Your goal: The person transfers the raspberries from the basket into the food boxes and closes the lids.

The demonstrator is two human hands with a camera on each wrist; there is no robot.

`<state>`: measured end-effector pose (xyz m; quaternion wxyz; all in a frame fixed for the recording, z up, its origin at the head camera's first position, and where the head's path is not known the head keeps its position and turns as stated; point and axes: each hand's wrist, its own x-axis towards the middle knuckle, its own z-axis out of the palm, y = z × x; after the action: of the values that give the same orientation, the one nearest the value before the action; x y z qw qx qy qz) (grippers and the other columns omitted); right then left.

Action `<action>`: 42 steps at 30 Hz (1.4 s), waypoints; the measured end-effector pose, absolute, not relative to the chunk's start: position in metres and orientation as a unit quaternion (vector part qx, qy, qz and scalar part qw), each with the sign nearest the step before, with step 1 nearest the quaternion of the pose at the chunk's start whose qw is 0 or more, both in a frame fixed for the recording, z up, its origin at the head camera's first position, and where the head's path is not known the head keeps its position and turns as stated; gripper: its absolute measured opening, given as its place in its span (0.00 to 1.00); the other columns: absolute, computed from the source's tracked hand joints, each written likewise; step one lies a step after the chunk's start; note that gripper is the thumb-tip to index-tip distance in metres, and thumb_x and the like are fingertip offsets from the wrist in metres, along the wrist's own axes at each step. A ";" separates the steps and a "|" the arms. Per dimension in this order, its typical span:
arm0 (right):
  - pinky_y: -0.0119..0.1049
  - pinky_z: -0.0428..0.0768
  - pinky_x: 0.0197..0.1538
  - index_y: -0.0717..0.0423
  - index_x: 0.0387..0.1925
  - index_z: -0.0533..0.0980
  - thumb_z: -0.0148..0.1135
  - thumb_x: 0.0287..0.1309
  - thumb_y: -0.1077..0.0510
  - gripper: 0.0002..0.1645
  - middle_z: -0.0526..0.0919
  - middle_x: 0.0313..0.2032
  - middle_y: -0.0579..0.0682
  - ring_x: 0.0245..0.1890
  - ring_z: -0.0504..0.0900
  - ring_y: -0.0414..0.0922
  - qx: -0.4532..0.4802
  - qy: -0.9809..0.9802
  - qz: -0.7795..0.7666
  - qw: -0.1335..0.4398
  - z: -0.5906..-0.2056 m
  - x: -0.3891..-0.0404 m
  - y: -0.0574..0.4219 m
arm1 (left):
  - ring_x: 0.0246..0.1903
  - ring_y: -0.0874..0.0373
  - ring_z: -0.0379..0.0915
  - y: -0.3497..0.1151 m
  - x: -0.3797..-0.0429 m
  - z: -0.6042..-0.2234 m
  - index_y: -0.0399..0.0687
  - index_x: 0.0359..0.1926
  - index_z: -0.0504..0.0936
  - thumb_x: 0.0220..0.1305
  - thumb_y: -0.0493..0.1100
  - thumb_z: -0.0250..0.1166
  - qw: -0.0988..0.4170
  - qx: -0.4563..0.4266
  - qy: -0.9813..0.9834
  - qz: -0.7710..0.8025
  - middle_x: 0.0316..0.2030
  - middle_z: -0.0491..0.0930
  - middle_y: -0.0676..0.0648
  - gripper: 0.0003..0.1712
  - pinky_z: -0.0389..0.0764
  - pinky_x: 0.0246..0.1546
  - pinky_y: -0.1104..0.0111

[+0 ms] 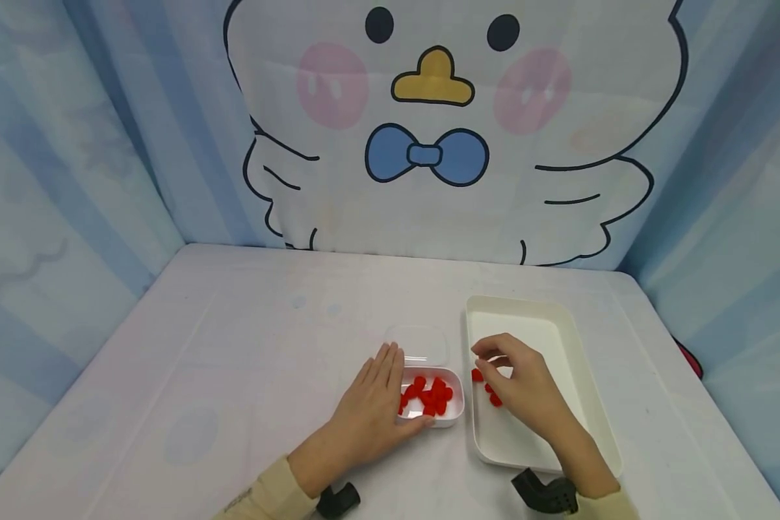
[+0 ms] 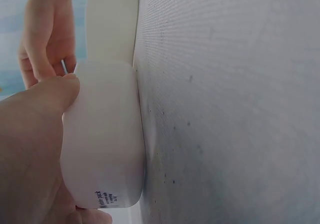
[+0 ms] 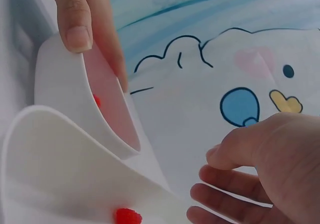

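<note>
A small white box (image 1: 455, 413) with rounded corners holds several small red bumpy pieces (image 1: 438, 393) that look like raspberries. My left hand (image 1: 372, 408) lies along the box's left side, fingers straight, thumb resting at the near rim. In the left wrist view that thumb (image 2: 67, 88) touches the top edge of the box. Over the left part of a white tray (image 1: 562, 383) hovers my right hand (image 1: 523, 383), fingers loosely bent, with a gap between thumb and forefinger and nothing visible in it. Just below its fingertips, several red pieces (image 1: 496, 400) lie in the tray.
A clear plastic lid (image 1: 419, 343) stands or lies just behind the box. The tray's left rim is right beside the box. A white cloth (image 1: 188, 375) covers the table, and printed curtains (image 1: 429, 209) enclose its back and sides.
</note>
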<state>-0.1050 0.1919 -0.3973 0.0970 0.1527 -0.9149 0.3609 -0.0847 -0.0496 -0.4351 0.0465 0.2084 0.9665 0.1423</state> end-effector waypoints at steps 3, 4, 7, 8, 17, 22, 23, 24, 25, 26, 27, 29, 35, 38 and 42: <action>0.46 0.85 0.50 0.55 0.45 0.79 0.64 0.60 0.66 0.11 0.84 0.43 0.49 0.43 0.84 0.45 0.136 -0.920 0.358 0.090 -0.397 -0.105 0.196 | 0.78 0.46 0.41 -0.049 -0.085 -0.435 0.41 0.78 0.47 0.58 0.75 0.58 0.054 0.203 0.967 0.142 0.79 0.47 0.42 0.61 0.55 0.75 0.51; 0.47 0.85 0.50 0.56 0.46 0.79 0.63 0.61 0.66 0.11 0.84 0.43 0.49 0.43 0.84 0.45 0.132 -0.920 0.357 0.088 -0.397 -0.106 0.197 | 0.78 0.46 0.41 -0.049 -0.084 -0.435 0.42 0.78 0.47 0.58 0.75 0.58 0.056 0.202 0.967 0.142 0.79 0.47 0.42 0.62 0.55 0.75 0.51; 0.48 0.85 0.51 0.56 0.46 0.79 0.63 0.62 0.65 0.11 0.84 0.43 0.50 0.44 0.84 0.46 0.122 -0.923 0.356 0.084 -0.396 -0.105 0.201 | 0.78 0.46 0.41 -0.049 -0.084 -0.435 0.42 0.78 0.47 0.58 0.75 0.58 0.058 0.200 0.968 0.143 0.79 0.47 0.42 0.62 0.55 0.75 0.51; 0.48 0.85 0.51 0.56 0.47 0.79 0.63 0.62 0.65 0.11 0.84 0.44 0.50 0.44 0.83 0.47 0.118 -0.923 0.356 0.083 -0.396 -0.105 0.202 | 0.78 0.46 0.41 -0.049 -0.084 -0.435 0.42 0.78 0.47 0.58 0.75 0.58 0.058 0.201 0.967 0.143 0.79 0.47 0.42 0.62 0.55 0.75 0.51; 0.51 0.84 0.52 0.57 0.48 0.78 0.63 0.62 0.65 0.12 0.84 0.45 0.53 0.45 0.83 0.49 0.101 -0.926 0.355 0.077 -0.394 -0.107 0.214 | 0.78 0.46 0.42 -0.047 -0.084 -0.436 0.41 0.78 0.48 0.58 0.74 0.58 0.046 0.205 0.967 0.143 0.78 0.48 0.41 0.61 0.56 0.75 0.51; 0.49 0.84 0.52 0.58 0.47 0.79 0.63 0.62 0.65 0.12 0.84 0.45 0.53 0.45 0.83 0.49 0.093 -0.932 0.344 0.064 -0.394 -0.108 0.222 | 0.78 0.45 0.43 -0.047 -0.084 -0.436 0.41 0.77 0.49 0.58 0.74 0.59 0.046 0.207 0.967 0.144 0.78 0.49 0.41 0.61 0.57 0.75 0.51; 0.49 0.84 0.52 0.58 0.47 0.79 0.63 0.62 0.65 0.12 0.84 0.45 0.53 0.45 0.83 0.49 0.095 -0.933 0.343 0.062 -0.393 -0.108 0.223 | 0.78 0.45 0.43 -0.047 -0.084 -0.436 0.41 0.77 0.49 0.58 0.74 0.59 0.045 0.207 0.967 0.144 0.78 0.49 0.41 0.60 0.57 0.75 0.51; 0.49 0.84 0.51 0.58 0.47 0.79 0.63 0.62 0.65 0.11 0.84 0.44 0.53 0.44 0.83 0.49 0.095 -0.933 0.341 0.060 -0.393 -0.109 0.225 | 0.78 0.45 0.43 -0.047 -0.084 -0.436 0.41 0.77 0.48 0.58 0.74 0.59 0.045 0.207 0.967 0.143 0.78 0.49 0.41 0.60 0.57 0.75 0.51; 0.48 0.85 0.51 0.58 0.47 0.79 0.63 0.62 0.65 0.11 0.84 0.44 0.53 0.44 0.83 0.49 0.094 -0.935 0.338 0.058 -0.393 -0.109 0.226 | 0.78 0.45 0.43 -0.046 -0.084 -0.436 0.41 0.77 0.48 0.58 0.74 0.59 0.044 0.207 0.967 0.142 0.78 0.49 0.41 0.60 0.57 0.75 0.51; 0.47 0.85 0.51 0.58 0.46 0.79 0.64 0.61 0.65 0.11 0.84 0.44 0.53 0.44 0.83 0.48 0.095 -0.935 0.336 0.056 -0.392 -0.109 0.228 | 0.78 0.46 0.43 -0.046 -0.084 -0.436 0.41 0.77 0.48 0.58 0.74 0.59 0.044 0.208 0.967 0.142 0.78 0.49 0.41 0.60 0.57 0.75 0.51; 0.46 0.85 0.50 0.58 0.46 0.79 0.64 0.61 0.65 0.11 0.85 0.43 0.52 0.43 0.83 0.48 0.095 -0.936 0.336 0.053 -0.392 -0.109 0.229 | 0.78 0.45 0.43 -0.046 -0.084 -0.436 0.41 0.77 0.48 0.58 0.74 0.59 0.044 0.208 0.967 0.141 0.78 0.49 0.41 0.60 0.57 0.75 0.51; 0.44 0.85 0.50 0.58 0.45 0.79 0.64 0.61 0.65 0.11 0.85 0.43 0.52 0.43 0.83 0.47 0.094 -0.937 0.333 0.047 -0.391 -0.110 0.231 | 0.78 0.45 0.43 -0.046 -0.084 -0.435 0.41 0.77 0.48 0.58 0.74 0.59 0.043 0.208 0.967 0.141 0.78 0.49 0.41 0.60 0.57 0.75 0.51; 0.46 0.85 0.51 0.58 0.46 0.80 0.64 0.61 0.64 0.11 0.85 0.43 0.51 0.44 0.83 0.48 0.084 -0.939 0.333 0.014 -0.392 -0.111 0.233 | 0.78 0.45 0.43 -0.047 -0.085 -0.435 0.41 0.77 0.48 0.58 0.74 0.59 0.042 0.208 0.967 0.140 0.78 0.49 0.41 0.61 0.57 0.75 0.51; 0.48 0.84 0.52 0.58 0.47 0.79 0.64 0.61 0.63 0.12 0.85 0.44 0.52 0.44 0.83 0.48 0.083 -0.938 0.337 -0.014 -0.392 -0.112 0.234 | 0.78 0.45 0.43 -0.047 -0.085 -0.435 0.40 0.77 0.49 0.58 0.74 0.58 0.039 0.208 0.967 0.139 0.78 0.49 0.41 0.60 0.57 0.75 0.52; 0.47 0.85 0.51 0.57 0.45 0.79 0.64 0.61 0.64 0.11 0.84 0.41 0.51 0.42 0.82 0.46 0.092 -0.935 0.337 -0.058 -0.394 -0.112 0.235 | 0.78 0.45 0.44 -0.047 -0.085 -0.436 0.40 0.77 0.49 0.59 0.74 0.59 0.040 0.208 0.967 0.140 0.78 0.49 0.41 0.60 0.58 0.75 0.52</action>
<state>-0.1120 0.2348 -0.3940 -0.0584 0.0922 -0.9352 0.3370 -0.0847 -0.0469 -0.4361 0.0395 0.2083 0.9672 0.1401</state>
